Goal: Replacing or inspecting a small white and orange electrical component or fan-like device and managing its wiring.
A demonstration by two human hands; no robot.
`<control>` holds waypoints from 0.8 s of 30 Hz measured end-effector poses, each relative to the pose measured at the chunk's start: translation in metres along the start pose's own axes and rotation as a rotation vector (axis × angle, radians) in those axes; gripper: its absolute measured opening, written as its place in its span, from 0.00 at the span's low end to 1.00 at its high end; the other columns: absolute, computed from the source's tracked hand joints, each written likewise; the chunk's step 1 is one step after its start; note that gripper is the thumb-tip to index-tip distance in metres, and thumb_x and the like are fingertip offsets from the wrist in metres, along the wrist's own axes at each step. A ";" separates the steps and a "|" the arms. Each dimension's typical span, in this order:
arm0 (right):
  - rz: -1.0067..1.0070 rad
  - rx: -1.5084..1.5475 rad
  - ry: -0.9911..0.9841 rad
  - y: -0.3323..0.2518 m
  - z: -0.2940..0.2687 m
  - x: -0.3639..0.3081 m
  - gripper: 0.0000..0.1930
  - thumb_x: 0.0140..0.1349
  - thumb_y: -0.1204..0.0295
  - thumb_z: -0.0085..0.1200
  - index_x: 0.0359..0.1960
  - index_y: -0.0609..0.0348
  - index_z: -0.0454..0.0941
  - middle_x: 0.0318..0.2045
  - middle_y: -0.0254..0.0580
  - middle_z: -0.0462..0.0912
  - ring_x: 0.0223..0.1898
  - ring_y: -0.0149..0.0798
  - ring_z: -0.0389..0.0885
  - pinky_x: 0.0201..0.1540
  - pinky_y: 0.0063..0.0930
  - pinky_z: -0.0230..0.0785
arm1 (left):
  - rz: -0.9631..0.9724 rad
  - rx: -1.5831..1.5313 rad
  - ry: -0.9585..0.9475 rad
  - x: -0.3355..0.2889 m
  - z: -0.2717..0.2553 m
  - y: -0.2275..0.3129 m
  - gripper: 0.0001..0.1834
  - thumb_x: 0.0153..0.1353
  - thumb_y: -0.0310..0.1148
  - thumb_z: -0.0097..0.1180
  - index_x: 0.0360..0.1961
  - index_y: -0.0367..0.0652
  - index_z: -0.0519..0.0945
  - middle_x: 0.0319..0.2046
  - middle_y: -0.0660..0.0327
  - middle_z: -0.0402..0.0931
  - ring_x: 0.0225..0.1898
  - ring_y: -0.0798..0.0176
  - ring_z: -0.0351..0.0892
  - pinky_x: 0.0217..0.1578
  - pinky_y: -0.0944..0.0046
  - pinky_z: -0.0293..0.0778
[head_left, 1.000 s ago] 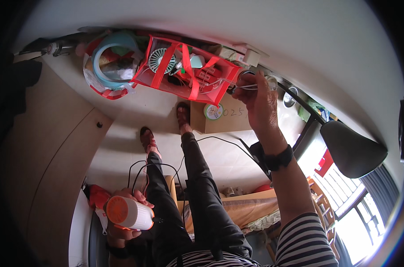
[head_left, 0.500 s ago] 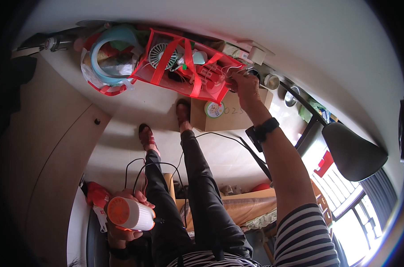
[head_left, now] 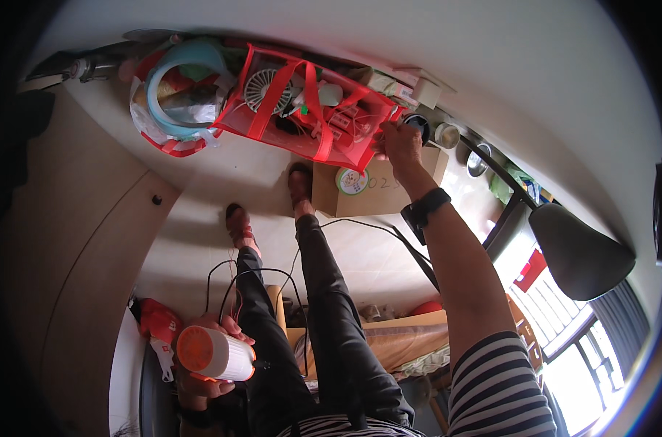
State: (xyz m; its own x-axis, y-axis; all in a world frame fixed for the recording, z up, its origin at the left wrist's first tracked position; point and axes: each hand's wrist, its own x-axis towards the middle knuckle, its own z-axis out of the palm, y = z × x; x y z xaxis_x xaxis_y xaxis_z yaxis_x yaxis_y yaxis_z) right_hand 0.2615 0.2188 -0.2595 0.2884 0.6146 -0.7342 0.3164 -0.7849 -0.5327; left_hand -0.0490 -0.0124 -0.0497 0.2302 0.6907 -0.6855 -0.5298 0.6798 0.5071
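Observation:
My left hand [head_left: 203, 386] is closed around a white ribbed cylinder with an orange end [head_left: 229, 357], at the lower left. A black plug and cord [head_left: 261, 363] are attached to its right end. My right hand [head_left: 404, 148] reaches forward to the right end of a clear bag with red edges and straps [head_left: 322, 142]. Its fingers are bent together at the bag's edge; what they grip is hidden. Inside the bag lie a small round fan [head_left: 267, 92] and several red and white items. Beside the right hand stands a dark round container [head_left: 417, 122].
Under the bag sits a cardboard box [head_left: 400, 197] with a round sticker. Left of the bag is a pale-blue ring [head_left: 156, 95] on a filled plastic bag. A metal bowl [head_left: 478, 160], a small jar [head_left: 446, 135] and a dark lamp shade [head_left: 578, 251] are at right. Black cords [head_left: 272, 268] loop above my legs.
My right hand has shifted slightly right and nearer, to the bag's outer edge. The white cord seen beside it is no longer visible. My left hand keeps its hold.

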 end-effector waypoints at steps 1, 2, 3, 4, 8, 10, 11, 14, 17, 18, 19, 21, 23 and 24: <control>0.000 -0.002 0.001 -0.002 0.001 0.003 0.09 0.55 0.70 0.48 0.28 0.65 0.73 0.20 0.41 0.77 0.17 0.35 0.78 0.15 0.24 0.70 | 0.012 0.010 0.008 0.003 0.002 0.002 0.36 0.39 0.42 0.70 0.44 0.44 0.60 0.40 0.58 0.61 0.40 0.61 0.71 0.44 0.59 0.71; 0.030 0.027 0.012 -0.003 0.001 0.006 0.08 0.55 0.71 0.48 0.28 0.65 0.73 0.20 0.41 0.77 0.18 0.35 0.79 0.15 0.24 0.70 | 0.021 0.020 0.017 0.004 0.002 0.002 0.36 0.40 0.42 0.69 0.44 0.44 0.60 0.40 0.58 0.61 0.40 0.61 0.70 0.44 0.58 0.71; 0.062 0.056 0.022 -0.005 0.003 0.006 0.08 0.55 0.71 0.47 0.28 0.65 0.72 0.20 0.41 0.77 0.19 0.35 0.79 0.16 0.25 0.71 | 0.018 0.018 0.019 0.003 0.001 0.002 0.36 0.40 0.42 0.69 0.44 0.44 0.60 0.40 0.58 0.61 0.40 0.61 0.70 0.44 0.58 0.71; 0.065 0.054 0.021 -0.005 0.003 0.004 0.08 0.55 0.71 0.47 0.28 0.65 0.72 0.20 0.41 0.77 0.19 0.35 0.79 0.16 0.25 0.71 | 0.004 -0.029 0.032 0.002 -0.001 0.001 0.36 0.40 0.42 0.69 0.45 0.44 0.60 0.40 0.58 0.61 0.41 0.61 0.69 0.44 0.58 0.71; 0.149 0.289 0.004 0.003 -0.008 0.000 0.06 0.55 0.72 0.47 0.27 0.64 0.72 0.20 0.43 0.76 0.17 0.34 0.77 0.15 0.26 0.71 | 0.015 -0.020 0.029 0.004 0.000 0.003 0.36 0.40 0.43 0.69 0.45 0.44 0.59 0.40 0.59 0.60 0.42 0.62 0.67 0.44 0.55 0.71; 0.185 0.300 -0.003 0.002 -0.010 0.001 0.06 0.55 0.73 0.46 0.27 0.63 0.72 0.20 0.43 0.76 0.16 0.34 0.76 0.15 0.26 0.71 | 0.014 -0.004 0.017 0.005 -0.002 0.002 0.36 0.39 0.43 0.69 0.45 0.44 0.59 0.40 0.59 0.59 0.42 0.62 0.67 0.45 0.55 0.71; 0.190 0.293 -0.022 0.002 -0.010 0.002 0.06 0.55 0.73 0.46 0.27 0.63 0.72 0.19 0.43 0.76 0.15 0.33 0.74 0.15 0.26 0.71 | 0.012 0.014 0.008 0.006 -0.002 0.001 0.37 0.39 0.43 0.69 0.45 0.45 0.59 0.41 0.60 0.59 0.42 0.62 0.67 0.45 0.55 0.71; 0.191 0.226 -0.166 -0.004 0.000 0.002 0.06 0.56 0.74 0.47 0.29 0.64 0.72 0.20 0.43 0.76 0.16 0.33 0.74 0.16 0.27 0.72 | -0.010 -0.035 0.062 0.006 -0.001 0.001 0.36 0.39 0.42 0.70 0.44 0.44 0.60 0.40 0.59 0.60 0.42 0.62 0.67 0.45 0.54 0.70; 0.218 0.252 -0.228 0.000 0.012 0.013 0.07 0.56 0.75 0.47 0.33 0.66 0.72 0.22 0.44 0.76 0.20 0.36 0.77 0.20 0.29 0.74 | -0.064 -0.126 0.075 0.007 -0.002 0.003 0.35 0.38 0.40 0.70 0.43 0.43 0.61 0.39 0.59 0.61 0.42 0.61 0.68 0.45 0.53 0.71; 0.246 0.344 -0.175 0.003 0.016 0.018 0.07 0.55 0.75 0.48 0.34 0.67 0.72 0.23 0.45 0.76 0.23 0.38 0.78 0.23 0.30 0.75 | -0.066 -0.124 0.076 0.008 0.000 0.005 0.35 0.38 0.40 0.70 0.43 0.43 0.61 0.39 0.59 0.61 0.42 0.61 0.68 0.45 0.53 0.71; 0.248 0.346 -0.176 0.006 0.020 0.023 0.07 0.55 0.75 0.48 0.34 0.67 0.72 0.23 0.45 0.76 0.23 0.38 0.78 0.23 0.30 0.75 | -0.036 -0.108 0.089 0.011 0.004 0.006 0.34 0.38 0.41 0.70 0.42 0.43 0.62 0.38 0.59 0.62 0.42 0.60 0.68 0.44 0.52 0.71; 0.207 0.413 -0.107 0.009 0.027 0.030 0.08 0.55 0.77 0.47 0.35 0.69 0.70 0.27 0.47 0.76 0.27 0.42 0.79 0.29 0.31 0.77 | -0.008 -0.090 0.106 0.012 0.004 0.009 0.33 0.38 0.41 0.69 0.41 0.43 0.63 0.37 0.58 0.62 0.41 0.60 0.68 0.44 0.51 0.71; 0.108 0.433 -0.095 0.014 0.032 0.031 0.07 0.56 0.78 0.46 0.35 0.69 0.70 0.27 0.48 0.76 0.27 0.42 0.79 0.30 0.31 0.77 | -0.036 -0.098 0.124 0.011 0.001 0.010 0.32 0.40 0.43 0.68 0.41 0.43 0.64 0.37 0.58 0.62 0.41 0.59 0.68 0.43 0.50 0.71; 0.005 0.451 -0.082 0.015 0.036 0.032 0.06 0.56 0.79 0.44 0.34 0.69 0.70 0.28 0.49 0.77 0.27 0.42 0.80 0.32 0.31 0.77 | -0.037 -0.097 0.128 0.011 0.000 0.010 0.32 0.40 0.43 0.68 0.41 0.43 0.64 0.37 0.58 0.62 0.41 0.59 0.68 0.43 0.50 0.71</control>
State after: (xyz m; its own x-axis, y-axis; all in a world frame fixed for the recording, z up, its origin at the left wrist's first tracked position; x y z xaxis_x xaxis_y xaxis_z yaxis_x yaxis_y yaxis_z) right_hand 0.2433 0.2235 -0.3061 0.2104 0.6165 -0.7587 -0.1153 -0.7550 -0.6455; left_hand -0.0520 0.0017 -0.0520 0.1484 0.6249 -0.7665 -0.6008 0.6726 0.4320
